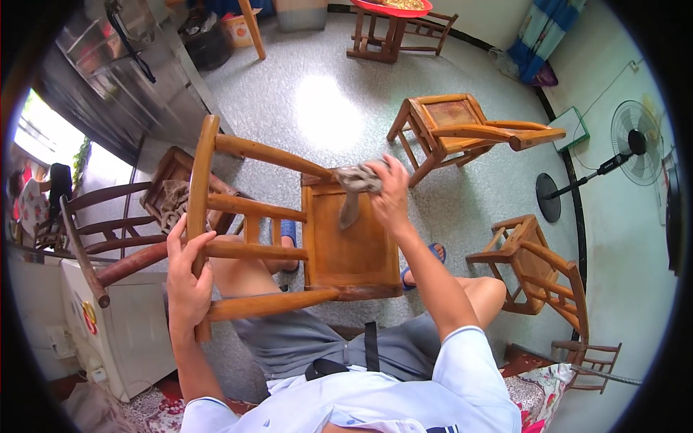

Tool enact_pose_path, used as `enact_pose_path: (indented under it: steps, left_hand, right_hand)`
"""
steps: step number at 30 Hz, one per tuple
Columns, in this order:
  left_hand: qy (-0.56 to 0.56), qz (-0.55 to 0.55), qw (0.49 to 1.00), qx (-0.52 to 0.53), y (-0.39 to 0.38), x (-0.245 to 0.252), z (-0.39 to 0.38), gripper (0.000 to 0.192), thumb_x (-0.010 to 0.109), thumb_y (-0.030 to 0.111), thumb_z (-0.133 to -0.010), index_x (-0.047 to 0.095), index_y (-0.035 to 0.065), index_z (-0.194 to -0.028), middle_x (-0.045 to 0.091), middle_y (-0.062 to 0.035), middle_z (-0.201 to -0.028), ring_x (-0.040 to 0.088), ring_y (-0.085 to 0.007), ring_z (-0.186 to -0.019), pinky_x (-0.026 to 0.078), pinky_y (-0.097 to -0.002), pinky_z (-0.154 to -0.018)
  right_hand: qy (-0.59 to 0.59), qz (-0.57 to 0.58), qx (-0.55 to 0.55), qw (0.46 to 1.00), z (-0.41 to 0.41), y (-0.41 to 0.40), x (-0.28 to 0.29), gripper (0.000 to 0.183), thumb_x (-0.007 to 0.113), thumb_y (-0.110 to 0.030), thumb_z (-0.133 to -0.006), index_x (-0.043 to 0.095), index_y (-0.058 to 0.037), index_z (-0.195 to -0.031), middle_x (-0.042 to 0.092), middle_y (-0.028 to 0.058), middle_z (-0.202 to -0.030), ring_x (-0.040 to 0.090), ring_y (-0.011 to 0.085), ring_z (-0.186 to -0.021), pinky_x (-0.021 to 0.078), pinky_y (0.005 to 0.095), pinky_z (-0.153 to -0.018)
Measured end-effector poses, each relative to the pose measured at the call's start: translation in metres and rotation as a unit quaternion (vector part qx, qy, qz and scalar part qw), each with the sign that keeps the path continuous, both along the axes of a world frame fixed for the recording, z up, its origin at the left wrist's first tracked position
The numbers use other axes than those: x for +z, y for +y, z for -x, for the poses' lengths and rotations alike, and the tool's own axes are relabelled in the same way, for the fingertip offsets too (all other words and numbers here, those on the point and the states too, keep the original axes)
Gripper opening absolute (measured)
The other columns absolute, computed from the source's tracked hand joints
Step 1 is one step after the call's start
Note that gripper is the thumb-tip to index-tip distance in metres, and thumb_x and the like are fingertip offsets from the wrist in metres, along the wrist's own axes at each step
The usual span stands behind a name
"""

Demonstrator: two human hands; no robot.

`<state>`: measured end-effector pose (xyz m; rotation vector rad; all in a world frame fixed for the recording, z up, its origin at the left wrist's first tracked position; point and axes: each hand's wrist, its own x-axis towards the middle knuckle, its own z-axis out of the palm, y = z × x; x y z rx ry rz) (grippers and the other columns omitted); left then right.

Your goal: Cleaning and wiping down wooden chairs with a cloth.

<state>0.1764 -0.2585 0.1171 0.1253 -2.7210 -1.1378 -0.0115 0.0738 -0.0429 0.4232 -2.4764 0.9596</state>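
Observation:
A wooden chair [352, 243] stands before me, its seat between my knees and its slatted back towards my left. My left hand [189, 270] grips the top rail [201, 178] of that back. In my right hand [391, 195] is a crumpled grey-brown cloth [357, 178], pressed near the corner where the seat meets a back post. One end of the cloth hangs over the seat panel. Another brown cloth [174, 203] lies on the seat of a darker wooden chair [162, 162] to my left.
Wooden chairs stand at the upper right [449, 122] and right [525, 260]. A standing fan [601, 168] is by the right wall. A low table [379, 38] at the back bears a red tray [392, 6]. A white appliance [124, 325] is at lower left.

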Motion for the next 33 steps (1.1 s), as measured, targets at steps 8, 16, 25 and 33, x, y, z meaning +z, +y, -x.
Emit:
enact_pose_path:
  steps: [8, 16, 25, 33]
  left_hand:
    - [-0.002, 0.018, 1.000, 0.007, 0.002, -0.002, -0.002, 0.048, 0.050, -0.012, -0.077, 0.065, 0.0027, -0.120, 0.036, -0.0178, -0.153, 0.041, -0.0341, -0.140, 0.036, -0.0402, -0.114]
    - [0.004, 0.029, 1.000, -0.008, -0.004, -0.003, 0.001, 0.047, 0.053, -0.011, -0.079, 0.065, 0.0038, -0.122, 0.038, -0.0143, -0.153, 0.041, -0.0301, -0.140, 0.035, -0.0391, -0.114]
    - [-0.010, -0.011, 1.000, -0.005, 0.012, 0.003, 0.002, 0.043, 0.053, -0.009, -0.083, 0.065, 0.0040, -0.122, 0.037, -0.0148, -0.153, 0.042, -0.0300, -0.140, 0.038, -0.0383, -0.113]
    - [0.002, 0.009, 1.000, -0.014, 0.017, 0.003, 0.003, 0.042, 0.053, -0.009, -0.083, 0.066, 0.0046, -0.121, 0.037, -0.0159, -0.152, 0.040, -0.0298, -0.141, 0.036, -0.0372, -0.113]
  right_hand:
    - [-0.063, -0.314, 0.088, 0.943, 0.070, 0.015, -0.052, 0.041, 0.054, -0.008, -0.086, 0.060, -0.0210, -0.125, 0.057, 0.0063, -0.134, 0.053, 0.0274, -0.126, 0.0454, 0.0422, -0.101]
    - [-0.132, -0.055, 0.034, 0.989, -0.018, 0.061, -0.071, 0.058, 0.059, 0.008, -0.070, 0.055, -0.0104, -0.125, 0.047, 0.0222, -0.133, 0.052, 0.0456, -0.118, 0.0448, 0.0464, -0.102]
    - [-0.162, -0.086, 0.013, 0.983, -0.181, 0.072, -0.041, 0.046, 0.058, 0.008, -0.065, 0.058, -0.0045, -0.109, 0.052, 0.0196, -0.122, 0.049, 0.0420, -0.121, 0.0386, 0.0468, -0.105]
    - [-0.279, 0.190, 0.122, 0.933, -0.217, -0.051, -0.016, 0.025, 0.067, -0.001, -0.076, 0.061, -0.0065, -0.100, 0.063, 0.0177, -0.124, 0.057, 0.0374, -0.120, 0.0433, 0.0422, -0.104]
